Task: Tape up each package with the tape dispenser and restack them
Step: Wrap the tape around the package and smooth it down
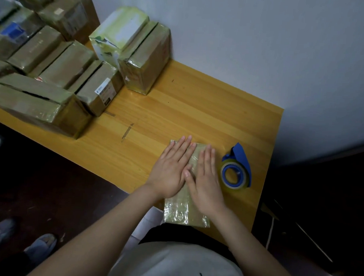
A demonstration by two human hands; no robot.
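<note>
A flat cardboard package (183,211) wrapped in shiny clear tape lies near the front edge of the wooden table (178,108). My left hand (172,169) and my right hand (205,181) both press flat on its top, fingers spread, side by side and holding nothing. The blue tape dispenser (236,168) with its roll of clear tape lies on the table just right of the package, untouched by either hand.
Many taped cardboard packages (60,68) are piled at the table's far left, one white and green box (119,31) among them. A grey wall stands behind. The floor is dark, with a person's shoes (40,246) at lower left and dark furniture to the right.
</note>
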